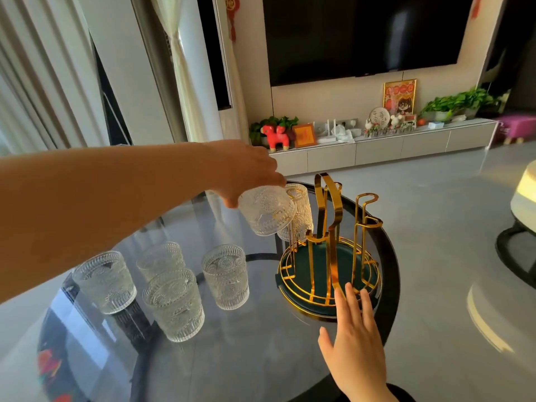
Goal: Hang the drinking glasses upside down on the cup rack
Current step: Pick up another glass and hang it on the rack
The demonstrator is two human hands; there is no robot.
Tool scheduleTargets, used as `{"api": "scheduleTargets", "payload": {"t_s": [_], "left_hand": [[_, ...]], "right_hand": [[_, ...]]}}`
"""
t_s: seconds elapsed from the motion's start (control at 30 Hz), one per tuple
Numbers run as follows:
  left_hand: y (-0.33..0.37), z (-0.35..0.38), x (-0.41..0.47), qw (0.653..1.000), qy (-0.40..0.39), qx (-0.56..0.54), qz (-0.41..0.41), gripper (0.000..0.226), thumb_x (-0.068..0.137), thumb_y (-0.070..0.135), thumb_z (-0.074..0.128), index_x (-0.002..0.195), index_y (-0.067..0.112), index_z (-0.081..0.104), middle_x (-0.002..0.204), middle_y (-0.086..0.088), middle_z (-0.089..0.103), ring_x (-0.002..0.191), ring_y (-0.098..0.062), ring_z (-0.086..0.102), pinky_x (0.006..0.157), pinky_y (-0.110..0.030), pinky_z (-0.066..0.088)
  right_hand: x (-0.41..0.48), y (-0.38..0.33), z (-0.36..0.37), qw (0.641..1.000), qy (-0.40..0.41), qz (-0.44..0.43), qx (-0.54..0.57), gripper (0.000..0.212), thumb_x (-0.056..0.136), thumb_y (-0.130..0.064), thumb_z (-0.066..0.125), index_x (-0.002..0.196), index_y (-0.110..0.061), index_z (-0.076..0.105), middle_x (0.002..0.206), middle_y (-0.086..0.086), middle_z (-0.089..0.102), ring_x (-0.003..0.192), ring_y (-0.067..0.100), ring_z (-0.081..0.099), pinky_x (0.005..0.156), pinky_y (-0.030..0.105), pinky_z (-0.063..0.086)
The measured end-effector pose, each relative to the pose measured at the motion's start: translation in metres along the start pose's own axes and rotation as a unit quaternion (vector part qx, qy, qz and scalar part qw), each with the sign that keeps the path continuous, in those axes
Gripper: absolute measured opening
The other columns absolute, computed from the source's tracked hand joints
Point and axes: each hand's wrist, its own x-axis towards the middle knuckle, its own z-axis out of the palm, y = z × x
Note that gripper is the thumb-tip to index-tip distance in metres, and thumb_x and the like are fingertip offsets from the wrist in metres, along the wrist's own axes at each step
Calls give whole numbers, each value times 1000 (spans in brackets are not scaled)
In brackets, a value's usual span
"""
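Holding a tilted glass (pixel 265 211) by its base in the left hand (pixel 246 172) beside the rack (pixel 329 256), with the flat right hand (pixel 355 340) holding nothing at the rack's tray on the desk (pixel 261 352), risks clipping the hung glass (pixel 298 211).

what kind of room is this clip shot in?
Most likely a home living room: a large wall-mounted TV above a long low media cabinet with plants and ornaments, curtains at left, and a round glass table.
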Motion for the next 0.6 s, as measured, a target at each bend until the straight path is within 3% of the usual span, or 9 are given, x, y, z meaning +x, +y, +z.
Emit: {"api": "scheduleTargets", "payload": {"t_s": [0.13, 0.33, 0.43, 0.47, 0.53, 0.6], "left_hand": [[0, 0, 14, 991, -29, 121, 43, 85, 73, 28, 65, 136, 27, 7, 141, -9, 30, 127, -28, 27, 103, -42, 36], [10, 8, 31, 987, -13, 141, 80, 85, 73, 23, 66, 136, 25, 9, 142, -12, 28, 129, -31, 26, 105, -43, 34], [16, 13, 39, 986, -5, 134, 95, 84, 74, 20, 65, 136, 25, 9, 143, -12, 26, 131, -32, 22, 107, -43, 31], [19, 15, 41, 986, -4, 136, 100, 84, 74, 19, 65, 136, 25, 9, 144, -12, 26, 131, -32, 21, 108, -43, 30], [24, 19, 45, 984, -3, 143, 110, 83, 75, 17, 64, 136, 24, 9, 144, -13, 25, 133, -33, 19, 109, -43, 27], [30, 23, 48, 982, 0, 141, 123, 82, 76, 16, 63, 137, 23, 9, 144, -13, 26, 133, -34, 18, 109, -43, 25]], "right_hand": [[2, 1, 0, 1000, -5, -5, 14, 72, 86, -46, 42, 140, -21, 0, 154, 1, 1, 141, 25, -7, 114, 31, 6], [1, -1, -2, 999, 31, -12, 21, 72, 74, -33, 67, 133, -14, 32, 145, 12, 31, 136, 35, 20, 107, 41, 22], [3, 0, -4, 999, 37, -12, -6, 77, 52, -31, 84, 119, -7, 53, 127, 19, 56, 118, 43, 48, 89, 48, 45], [3, 1, -4, 999, 49, -17, -13, 79, 51, -31, 85, 118, -6, 53, 125, 19, 57, 116, 43, 49, 87, 48, 47], [3, -1, -3, 999, 33, -18, 1, 77, 71, -38, 69, 134, -13, 31, 145, 12, 33, 135, 37, 24, 106, 42, 28], [2, 2, 3, 999, 18, -22, 37, 74, 83, -42, 52, 139, -19, 10, 153, 5, 10, 141, 28, 0, 112, 36, 9]]}}
